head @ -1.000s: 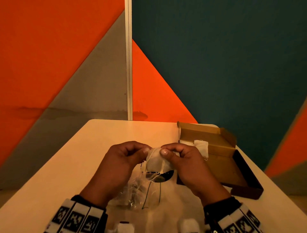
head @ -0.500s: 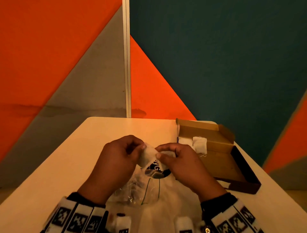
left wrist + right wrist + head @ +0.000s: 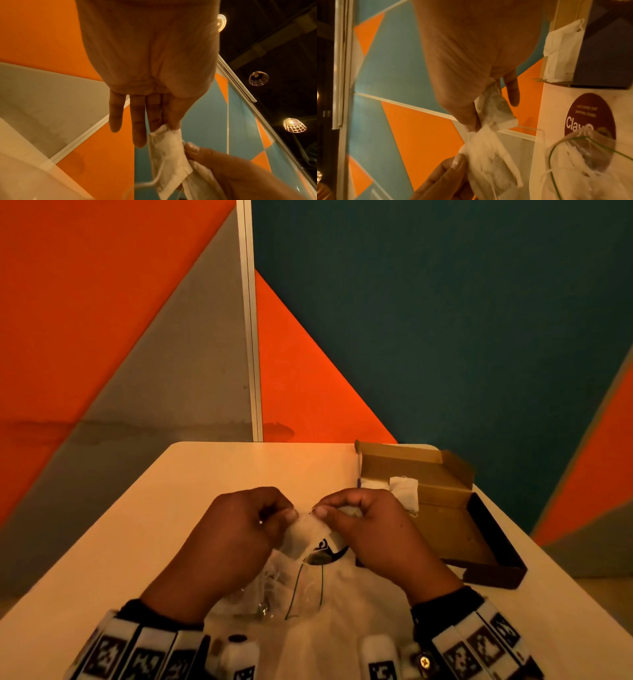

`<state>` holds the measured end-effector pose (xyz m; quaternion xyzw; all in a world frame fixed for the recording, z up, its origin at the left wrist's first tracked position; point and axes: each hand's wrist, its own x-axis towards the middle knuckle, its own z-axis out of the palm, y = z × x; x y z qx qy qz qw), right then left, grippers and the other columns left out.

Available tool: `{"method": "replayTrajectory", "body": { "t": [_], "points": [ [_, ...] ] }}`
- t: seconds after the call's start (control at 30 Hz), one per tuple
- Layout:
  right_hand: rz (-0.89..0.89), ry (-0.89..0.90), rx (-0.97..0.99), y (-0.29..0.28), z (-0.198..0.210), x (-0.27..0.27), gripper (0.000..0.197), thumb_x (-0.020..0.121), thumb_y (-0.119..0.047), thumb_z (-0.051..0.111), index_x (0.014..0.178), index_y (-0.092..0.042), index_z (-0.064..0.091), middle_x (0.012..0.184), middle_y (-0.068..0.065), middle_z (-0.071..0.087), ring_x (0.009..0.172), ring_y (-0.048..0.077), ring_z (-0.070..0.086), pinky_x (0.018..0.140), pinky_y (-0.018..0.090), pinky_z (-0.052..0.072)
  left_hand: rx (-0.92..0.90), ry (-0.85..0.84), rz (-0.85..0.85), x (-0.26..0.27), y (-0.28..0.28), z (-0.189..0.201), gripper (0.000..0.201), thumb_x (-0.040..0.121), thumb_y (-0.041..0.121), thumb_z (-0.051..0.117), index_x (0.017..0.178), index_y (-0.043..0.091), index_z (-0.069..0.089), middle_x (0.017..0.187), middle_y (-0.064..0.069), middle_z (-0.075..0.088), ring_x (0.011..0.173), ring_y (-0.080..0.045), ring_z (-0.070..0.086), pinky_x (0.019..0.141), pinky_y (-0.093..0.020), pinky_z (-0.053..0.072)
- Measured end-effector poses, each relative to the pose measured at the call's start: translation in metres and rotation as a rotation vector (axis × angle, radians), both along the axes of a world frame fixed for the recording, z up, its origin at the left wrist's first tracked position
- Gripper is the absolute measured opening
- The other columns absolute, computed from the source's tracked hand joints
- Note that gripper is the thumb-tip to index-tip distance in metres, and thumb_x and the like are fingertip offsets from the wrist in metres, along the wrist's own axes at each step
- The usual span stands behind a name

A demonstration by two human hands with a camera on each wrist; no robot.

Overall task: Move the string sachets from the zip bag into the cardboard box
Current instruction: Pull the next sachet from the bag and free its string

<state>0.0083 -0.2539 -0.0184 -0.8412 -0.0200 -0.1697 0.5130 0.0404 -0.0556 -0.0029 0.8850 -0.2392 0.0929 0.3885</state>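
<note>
On the tabletop (image 3: 191,498) the cardboard box (image 3: 442,508) holds the same two sachets (image 3: 406,491) as before. The zip bag (image 3: 274,594) lies below the hands. The left hand (image 3: 236,539) and right hand (image 3: 373,532) still pinch one string sachet (image 3: 305,537), now slightly lower.

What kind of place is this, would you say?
Probably a café or shared office pantry: a light table beside orange and teal wall panels, basket pendant lamps overhead, and a round sticker about keeping pantries clean.
</note>
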Motion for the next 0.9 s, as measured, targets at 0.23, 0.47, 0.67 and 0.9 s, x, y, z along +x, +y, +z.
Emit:
{"method": "replayTrajectory", "body": {
  "t": [0.23,0.47,0.67,0.9],
  "points": [
    [-0.126,0.153,-0.02,-0.011,0.002,0.001,0.012,0.094,-0.03,0.066,0.091,-0.031,0.077,0.098,-0.01,0.075,0.087,0.02,0.071,0.072,0.042,0.061,-0.013,-0.029,0.123,0.005,0.01,0.007,0.012,0.095,0.03,0.062,0.085,0.032,0.068,0.079,0.013,0.07,0.073,-0.001,0.061,0.063,-0.017,0.044],
    [0.227,0.134,-0.092,0.007,0.003,-0.006,0.021,0.089,-0.041,0.071,0.108,-0.033,0.077,0.106,-0.016,0.075,0.097,0.0,0.069,0.089,0.027,0.057,0.244,-0.092,-0.004,-0.004,0.004,0.013,0.016,0.096,0.03,0.053,0.096,0.035,0.068,0.09,0.011,0.07,0.081,-0.007,0.061,0.074,-0.032,0.052],
    [0.228,0.192,-0.178,0.002,-0.001,-0.004,0.014,0.091,-0.036,0.071,0.091,-0.026,0.08,0.078,-0.024,0.071,0.076,-0.011,0.061,0.077,0.019,0.047,0.204,-0.099,-0.058,-0.003,0.006,0.012,0.012,0.095,0.03,0.06,0.089,0.04,0.065,0.088,0.017,0.069,0.08,-0.001,0.061,0.07,-0.019,0.048],
    [0.132,0.172,-0.084,-0.019,0.008,-0.006,0.013,0.092,-0.032,0.07,0.09,-0.027,0.081,0.085,-0.016,0.077,0.078,-0.004,0.068,0.074,0.02,0.052,0.12,0.16,-0.091,0.002,0.025,0.017,0.019,0.081,0.025,0.079,0.091,0.04,0.074,0.083,0.019,0.074,0.078,0.008,0.066,0.072,-0.017,0.052]
  ]
}}
